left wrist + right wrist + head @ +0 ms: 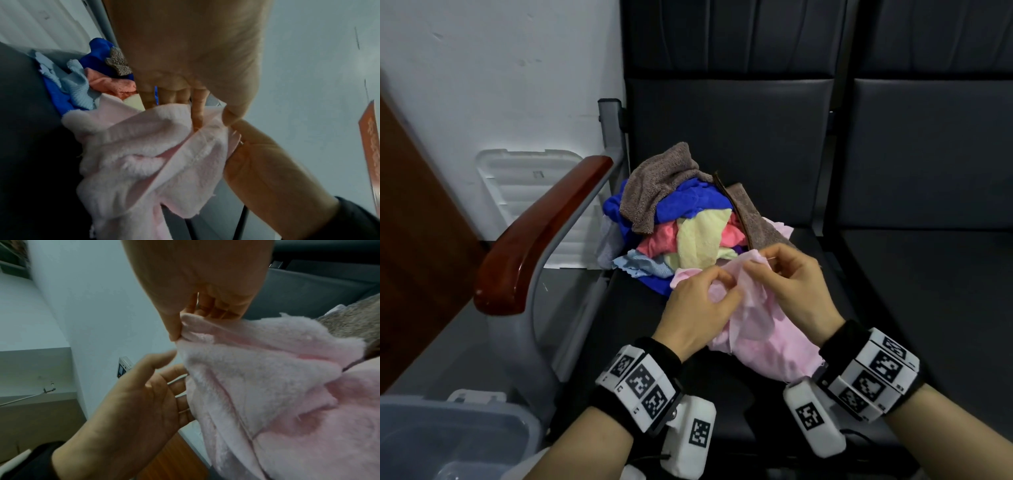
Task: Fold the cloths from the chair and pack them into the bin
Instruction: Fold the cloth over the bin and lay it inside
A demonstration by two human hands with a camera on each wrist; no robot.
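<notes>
A crumpled pink cloth hangs between both hands above the front of the dark chair seat. My left hand curls its fingers into a fold on the cloth's left side. In the left wrist view the left hand has fingers tucked in the pink cloth and its thumb on an edge. My right hand pinches the cloth's top edge, and the right wrist view shows the right hand with its thumb pressed on the pink cloth. A pile of cloths lies behind on the seat.
A clear plastic bin stands on the floor at lower left. Its white lid leans on the wall behind the wooden armrest. A second dark seat adjoins on the right. A brown cloth tops the pile.
</notes>
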